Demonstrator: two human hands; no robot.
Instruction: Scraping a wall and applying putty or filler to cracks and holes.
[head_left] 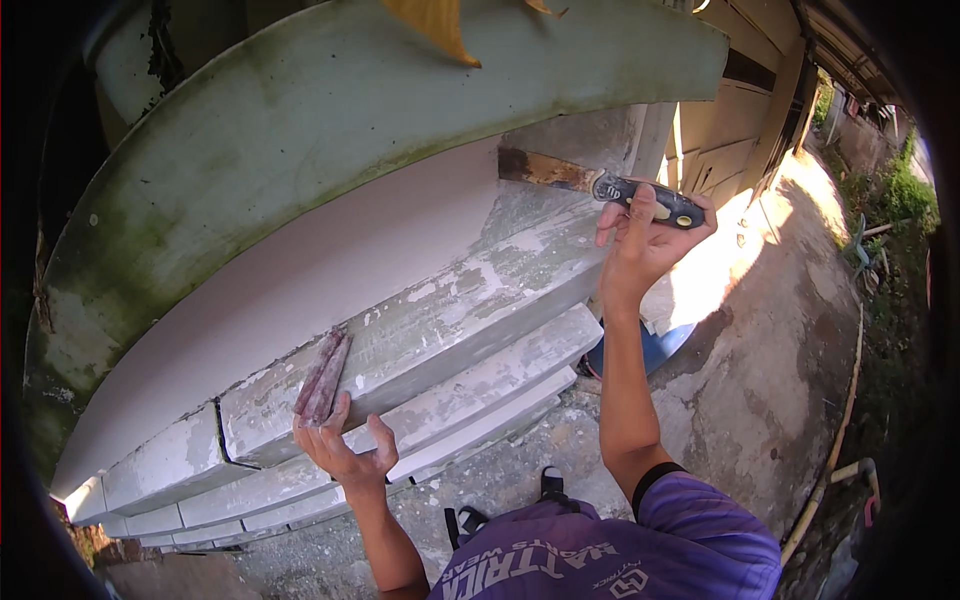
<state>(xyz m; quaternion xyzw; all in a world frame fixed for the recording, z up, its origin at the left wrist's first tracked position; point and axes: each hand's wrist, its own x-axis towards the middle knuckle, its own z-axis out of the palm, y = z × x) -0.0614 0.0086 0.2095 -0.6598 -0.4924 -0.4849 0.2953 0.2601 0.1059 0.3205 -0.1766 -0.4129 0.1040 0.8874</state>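
Note:
In my right hand (655,235) is a putty knife, gripped by its black handle (650,200). Its rust-stained flat blade (545,170) points left, over the grey patch at the far end of the pale wall (330,265). My left hand (350,450) is at the front edge of the stepped ledge (430,315), with thumb and fingers apart. Its fingertips touch the near end of a long, reddish-grey, whitish-smeared piece (325,375) that lies slanting across the ledge. I cannot make out what that piece is.
A curved, green-stained slab (330,90) overhangs the wall, with a dry yellow leaf (435,25) at its top. A blue container (640,350) stands below my right forearm. Concrete ground (740,400) runs along the right, bordered by a pole (840,440) and plants.

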